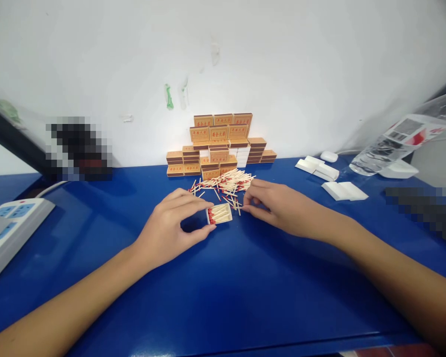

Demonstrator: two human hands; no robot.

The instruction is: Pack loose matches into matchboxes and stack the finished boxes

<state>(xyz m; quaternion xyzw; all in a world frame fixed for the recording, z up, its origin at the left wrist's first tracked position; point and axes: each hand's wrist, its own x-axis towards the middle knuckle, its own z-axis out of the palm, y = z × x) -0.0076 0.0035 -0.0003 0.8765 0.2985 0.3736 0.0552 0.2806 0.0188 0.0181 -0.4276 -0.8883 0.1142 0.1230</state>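
Left hand point(165, 223): thumb and index parted by the tray's short width, pinching its left end. Matchbox tray point(231, 212) sits on the blue table point(223, 297), part-filled, red heads left; long axis roughly left-right, right end slightly farther off. Match pile point(236, 179) lies just beyond the tray, a few strays point(239, 207) spilling toward its right end. Right hand point(278, 204): thumb and fingertips drawn nearly together, can't tell if they grip a match. Strays sit just left of those tips, between them and tray; right hand's nearer.
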